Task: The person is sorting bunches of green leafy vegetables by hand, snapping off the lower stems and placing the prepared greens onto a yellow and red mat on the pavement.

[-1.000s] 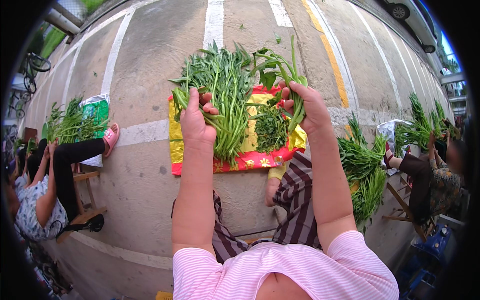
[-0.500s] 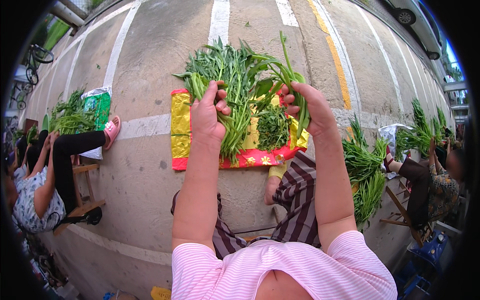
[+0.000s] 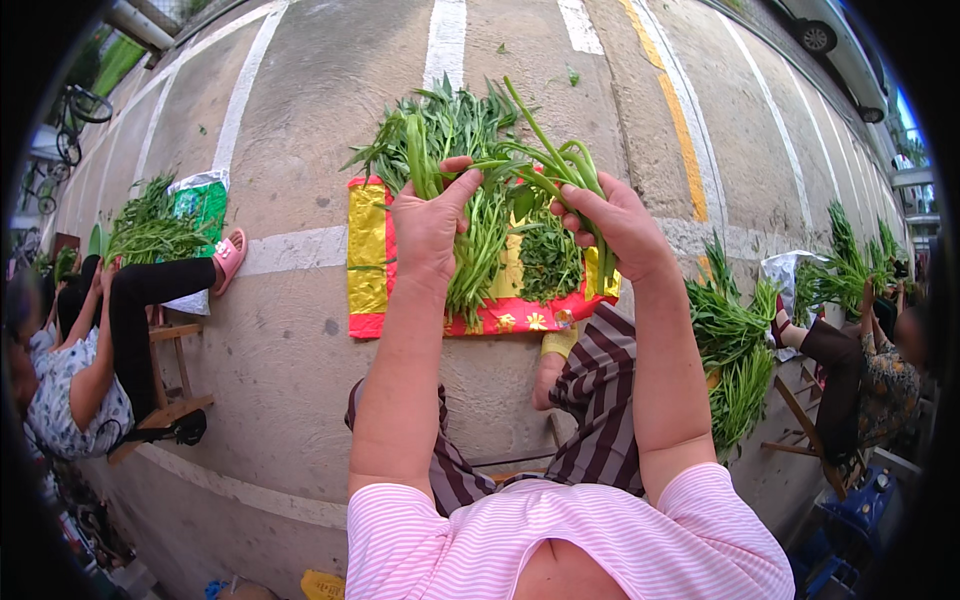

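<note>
My left hand (image 3: 432, 225) is closed around a few pale green water spinach stems (image 3: 418, 150). Its thumb and forefinger also pinch a sprig that reaches across from the other bunch. In my right hand (image 3: 618, 225) is a bunch of long water spinach stems (image 3: 575, 165), one of them sticking up and to the left. Below and beyond both hands lies a large heap of leafy water spinach (image 3: 455, 110) on a red and yellow plastic sack (image 3: 367, 270). A smaller pile of dark loose leaves (image 3: 550, 262) rests at the sack's right side.
On the left a seated person (image 3: 80, 370) handles greens beside a green and white sack (image 3: 200, 215). At right another seated person (image 3: 880, 370) works near a big heap of greens (image 3: 735, 350). Wooden stools (image 3: 165, 415) stand under them. A car (image 3: 840, 50) is parked far right.
My left hand has come to the right, its thumb and forefinger now at a sprig of the right bunch. The right hand has turned, and its long stem tilts further left.
</note>
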`<state>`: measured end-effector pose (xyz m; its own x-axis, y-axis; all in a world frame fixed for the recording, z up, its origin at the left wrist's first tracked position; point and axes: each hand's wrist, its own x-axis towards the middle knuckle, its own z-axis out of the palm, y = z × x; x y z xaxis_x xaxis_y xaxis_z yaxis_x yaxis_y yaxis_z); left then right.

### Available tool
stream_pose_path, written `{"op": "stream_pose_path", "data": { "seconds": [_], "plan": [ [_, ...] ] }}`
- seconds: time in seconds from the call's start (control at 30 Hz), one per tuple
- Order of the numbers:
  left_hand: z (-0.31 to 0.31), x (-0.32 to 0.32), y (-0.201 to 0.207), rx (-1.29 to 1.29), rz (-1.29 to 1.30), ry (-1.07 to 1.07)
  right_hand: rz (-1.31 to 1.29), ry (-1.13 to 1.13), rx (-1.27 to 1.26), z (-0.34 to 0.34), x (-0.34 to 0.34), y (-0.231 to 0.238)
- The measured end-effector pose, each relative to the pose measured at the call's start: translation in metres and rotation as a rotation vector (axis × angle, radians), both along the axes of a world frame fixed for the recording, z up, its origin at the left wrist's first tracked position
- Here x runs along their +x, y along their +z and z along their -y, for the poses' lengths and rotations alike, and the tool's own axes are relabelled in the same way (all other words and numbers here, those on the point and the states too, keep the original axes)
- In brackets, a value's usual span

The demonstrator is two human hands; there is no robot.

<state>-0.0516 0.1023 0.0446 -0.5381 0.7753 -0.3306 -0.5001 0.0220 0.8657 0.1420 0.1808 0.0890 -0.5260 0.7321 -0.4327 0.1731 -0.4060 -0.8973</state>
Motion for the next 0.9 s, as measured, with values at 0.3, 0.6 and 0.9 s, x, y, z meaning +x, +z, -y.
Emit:
{"op": "stream_pose_path", "data": {
  "seconds": [0.3,0.6,0.9],
  "plan": [
    [0.007,-0.016,0.0,-0.03,0.031,-0.149,0.151,0.002,0.203,-0.003,0.004,0.0],
    [0.011,-0.02,0.003,-0.089,-0.111,-0.215,-0.026,-0.106,0.004,-0.011,0.011,0.001],
    [0.012,-0.011,-0.006,-0.205,-0.393,-0.271,-0.1,-0.119,-0.076,-0.014,0.014,-0.002]
  ]
}}
